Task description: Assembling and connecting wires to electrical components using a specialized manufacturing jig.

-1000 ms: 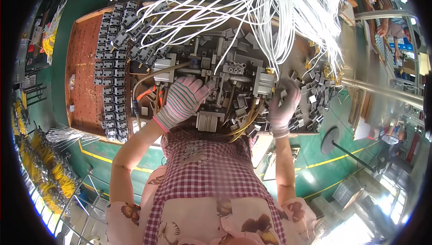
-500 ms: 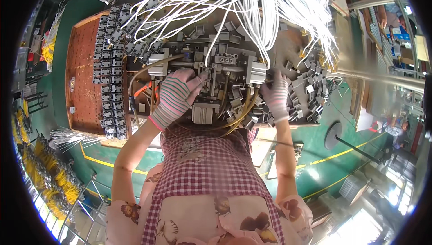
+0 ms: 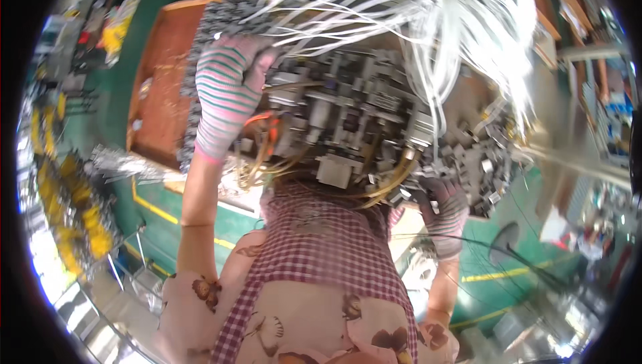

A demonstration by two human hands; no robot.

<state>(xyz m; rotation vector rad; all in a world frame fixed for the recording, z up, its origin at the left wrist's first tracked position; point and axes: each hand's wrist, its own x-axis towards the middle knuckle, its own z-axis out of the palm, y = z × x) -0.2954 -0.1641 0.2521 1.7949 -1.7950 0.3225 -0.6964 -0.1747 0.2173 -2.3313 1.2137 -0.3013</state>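
Note:
My left hand (image 3: 231, 86), in a striped glove, is at the far left of the bench, over the dark rows of small parts (image 3: 194, 63) and beside the ends of the white wires (image 3: 348, 13). Its fingers are curled, and whatever they hold is hidden and blurred. Low on the right, at the near edge of the heap of grey metal pieces (image 3: 485, 163), is my gloved right hand (image 3: 445, 210). Its fingers are bent together among the pieces; what is in them cannot be made out. Between the hands stands a metal fixture (image 3: 351, 120) with air cylinders and tan hoses.
A large bundle of white wires hangs over the back of the bench. At the left lies a reddish-brown board (image 3: 160, 90). Brown hoses (image 3: 394, 180) loop along the near edge. A dark round disc on a rod (image 3: 505, 240) stands at the lower right.
My left hand has left the fixture and moved up and left to the dark parts. My right hand has come nearer to me along the heap. The whole view has shifted and tilted.

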